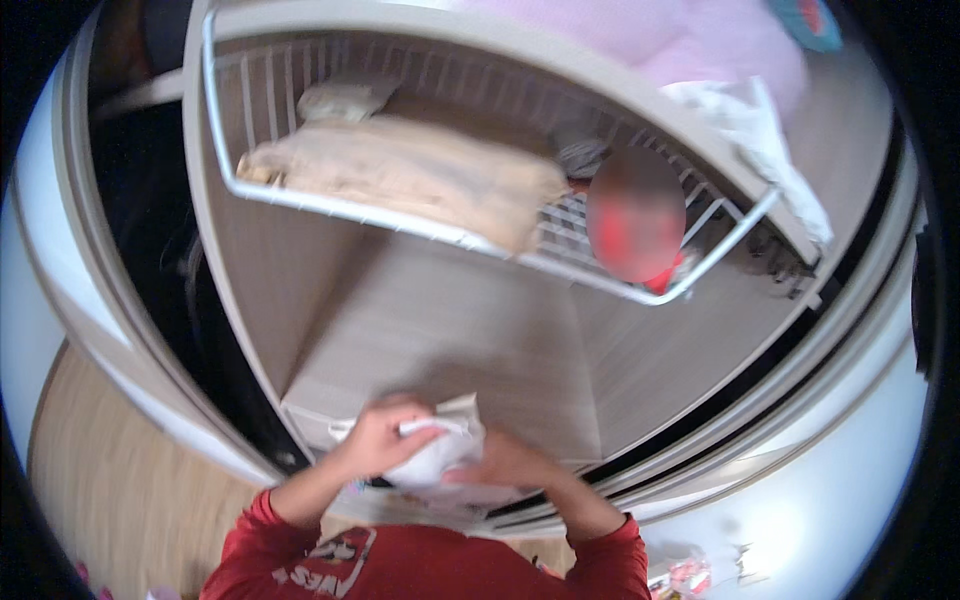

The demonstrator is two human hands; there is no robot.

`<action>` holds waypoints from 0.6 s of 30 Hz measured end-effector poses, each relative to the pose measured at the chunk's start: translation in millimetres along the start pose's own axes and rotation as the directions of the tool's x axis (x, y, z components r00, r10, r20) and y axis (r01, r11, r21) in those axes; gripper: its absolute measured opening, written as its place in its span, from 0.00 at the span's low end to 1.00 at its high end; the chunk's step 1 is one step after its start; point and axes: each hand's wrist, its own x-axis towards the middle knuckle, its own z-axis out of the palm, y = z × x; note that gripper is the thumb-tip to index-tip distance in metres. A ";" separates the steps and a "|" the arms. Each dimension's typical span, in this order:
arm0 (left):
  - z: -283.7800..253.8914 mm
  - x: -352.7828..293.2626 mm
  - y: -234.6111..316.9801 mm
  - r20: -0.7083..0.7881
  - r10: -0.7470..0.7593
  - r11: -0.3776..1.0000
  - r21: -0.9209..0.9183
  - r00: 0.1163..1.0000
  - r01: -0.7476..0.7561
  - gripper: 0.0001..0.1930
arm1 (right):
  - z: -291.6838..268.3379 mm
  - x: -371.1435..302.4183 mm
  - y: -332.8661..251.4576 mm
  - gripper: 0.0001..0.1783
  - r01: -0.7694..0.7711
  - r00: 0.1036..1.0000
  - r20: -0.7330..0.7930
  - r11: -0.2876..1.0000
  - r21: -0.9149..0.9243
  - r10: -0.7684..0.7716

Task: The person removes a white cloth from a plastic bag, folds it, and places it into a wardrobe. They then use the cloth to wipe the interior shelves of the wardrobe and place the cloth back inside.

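In front of my chest I hold a soft white item point(440, 459), which looks like folded cloth or a thin bag; its exact kind does not show. My left hand point(385, 437) grips its upper left part, the fingers closed over it. From the right, my right hand point(505, 465) curls round its other side, blurred by motion, with fingertips on the white surface. A pale cream corner point(458, 405) sticks up behind the item. Both hands are at the front edge of the cupboard's lower shelf point(420, 330).
Above, a white wire basket point(370, 212) holds a folded beige cloth point(420, 175) and a red item point(655, 275), partly blurred out. Lilac bedding point(720, 50) and a white cloth point(750, 130) lie on top. Sliding-door tracks flank the cupboard. Wooden floor point(130, 460) shows at left.
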 end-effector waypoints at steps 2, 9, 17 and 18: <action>13.1 3.4 7.5 0.074 0.082 0.997 -0.009 0.994 -0.082 0.06 | 32.2 -6.6 38.1 0.29 -0.183 0.980 -0.038 0.964 0.192 0.194; 12.3 4.3 17.4 0.295 -0.154 0.812 -0.506 0.943 0.291 0.32 | -1.3 -59.6 16.6 0.18 0.231 0.770 -0.636 0.909 0.347 0.047; 69.0 -13.1 2.2 0.196 -0.379 0.710 -0.565 0.904 0.420 0.17 | -24.8 -74.6 8.5 0.15 -0.246 0.821 -0.571 0.907 -0.343 0.007; 71.2 -13.0 -5.4 0.084 -0.397 0.798 -0.460 0.914 0.389 0.12 | -27.0 -74.9 10.4 0.16 -0.385 0.825 -0.557 0.817 -0.429 0.096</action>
